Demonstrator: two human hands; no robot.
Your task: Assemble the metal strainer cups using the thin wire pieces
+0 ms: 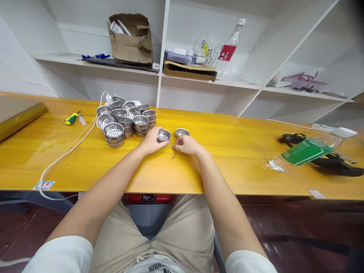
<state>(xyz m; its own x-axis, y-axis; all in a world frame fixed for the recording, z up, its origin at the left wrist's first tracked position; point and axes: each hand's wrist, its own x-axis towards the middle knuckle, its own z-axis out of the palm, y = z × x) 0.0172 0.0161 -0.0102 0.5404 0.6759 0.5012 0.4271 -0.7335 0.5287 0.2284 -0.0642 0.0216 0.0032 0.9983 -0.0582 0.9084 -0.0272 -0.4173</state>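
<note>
My left hand point(152, 142) is closed round a small perforated metal strainer cup point(164, 135) resting on the yellow table point(233, 159). My right hand point(187, 145) pinches one end of a thin curved wire handle point(173, 151) that lies on the table between both hands. A second single strainer cup point(182, 132) stands just beyond my right hand. A pile of several identical strainer cups point(125, 119), some stacked, sits to the left of my left hand.
A white cable point(71, 149) runs across the table's left part, with a yellow-green screwdriver point(72, 118) and a gold roll point(19, 119) further left. A clear bottle with a green label point(307, 151) and black straps point(332, 163) lie at right. Shelves behind hold boxes and a bottle.
</note>
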